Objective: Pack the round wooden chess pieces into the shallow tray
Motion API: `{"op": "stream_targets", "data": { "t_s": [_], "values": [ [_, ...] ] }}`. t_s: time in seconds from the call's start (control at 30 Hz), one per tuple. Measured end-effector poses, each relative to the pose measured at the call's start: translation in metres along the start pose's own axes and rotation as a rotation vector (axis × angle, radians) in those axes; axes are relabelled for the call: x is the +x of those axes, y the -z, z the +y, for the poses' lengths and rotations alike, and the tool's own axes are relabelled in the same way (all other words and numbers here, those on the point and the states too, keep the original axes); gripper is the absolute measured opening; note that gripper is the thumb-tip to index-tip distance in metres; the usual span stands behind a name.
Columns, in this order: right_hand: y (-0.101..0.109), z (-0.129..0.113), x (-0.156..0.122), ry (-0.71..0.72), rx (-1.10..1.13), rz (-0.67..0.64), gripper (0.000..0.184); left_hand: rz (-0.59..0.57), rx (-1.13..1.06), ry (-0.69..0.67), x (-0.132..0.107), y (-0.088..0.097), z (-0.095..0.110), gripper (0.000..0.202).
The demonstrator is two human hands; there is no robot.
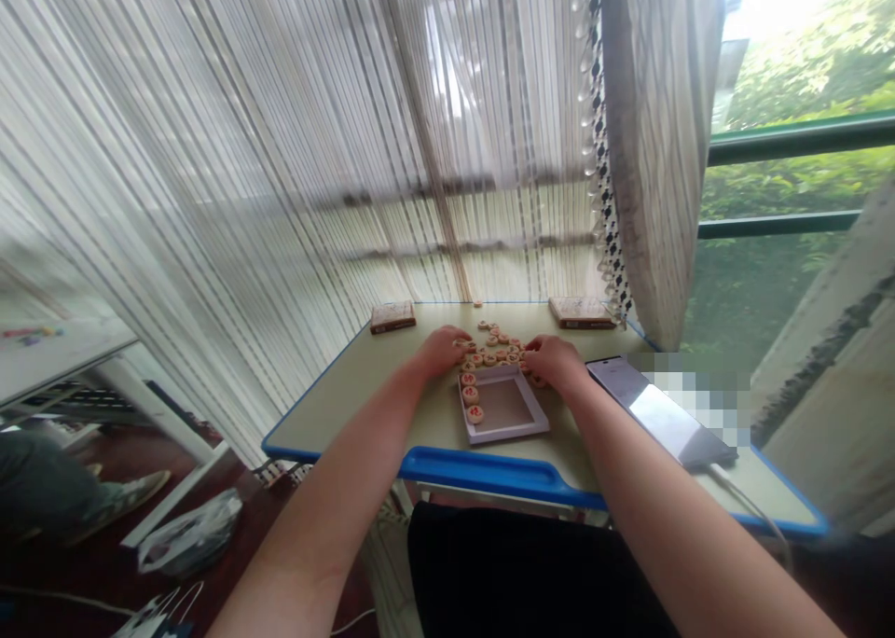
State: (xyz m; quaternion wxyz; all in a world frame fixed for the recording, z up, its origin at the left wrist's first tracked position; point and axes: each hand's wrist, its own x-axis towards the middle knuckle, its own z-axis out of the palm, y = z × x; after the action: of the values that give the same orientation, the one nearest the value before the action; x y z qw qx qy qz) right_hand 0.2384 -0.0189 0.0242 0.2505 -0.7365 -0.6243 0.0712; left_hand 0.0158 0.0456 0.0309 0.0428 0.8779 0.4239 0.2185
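Several round wooden chess pieces (495, 343) with red markings lie in a loose pile on the beige table (364, 386). My left hand (442, 349) rests at the pile's left edge, fingers curled onto the pieces. My right hand (552, 358) sits at the pile's right edge, fingers curled over pieces too. Just in front of the pile lies a shallow white box tray (521, 425); three pieces (471, 395) are lined up along its left side.
Two small flat boxes (392, 317) (580, 311) lie at the table's far edge by the string curtain (314, 153). A phone (657, 412) with a cable lies at the right. The table has a blue front rim (489, 470). Another person's shoe (132, 493) shows lower left.
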Motion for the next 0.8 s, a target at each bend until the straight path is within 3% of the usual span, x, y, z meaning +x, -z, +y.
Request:
{"op": "stream_targets", "data": {
  "t_s": [0.27, 0.47, 0.57, 0.67, 0.8],
  "values": [
    [0.000, 0.004, 0.005, -0.055, -0.049, -0.195, 0.026, -0.035, -0.072, -0.045, 0.001, -0.002, -0.002, 0.021],
    [0.008, -0.001, 0.000, -0.001, -0.046, -0.116, 0.026, 0.007, -0.007, -0.057, 0.002, -0.004, -0.005, 0.026],
    [0.011, -0.004, -0.003, 0.038, -0.070, -0.145, 0.024, 0.074, 0.046, -0.023, 0.002, -0.004, -0.008, 0.031],
    [0.008, -0.003, -0.001, 0.048, -0.114, -0.177, 0.023, 0.107, 0.082, -0.005, 0.002, -0.006, -0.012, 0.032],
    [0.000, 0.002, 0.005, 0.062, -0.154, -0.108, 0.025, 0.084, 0.098, 0.027, 0.002, -0.010, -0.018, 0.032]
  ]
}}
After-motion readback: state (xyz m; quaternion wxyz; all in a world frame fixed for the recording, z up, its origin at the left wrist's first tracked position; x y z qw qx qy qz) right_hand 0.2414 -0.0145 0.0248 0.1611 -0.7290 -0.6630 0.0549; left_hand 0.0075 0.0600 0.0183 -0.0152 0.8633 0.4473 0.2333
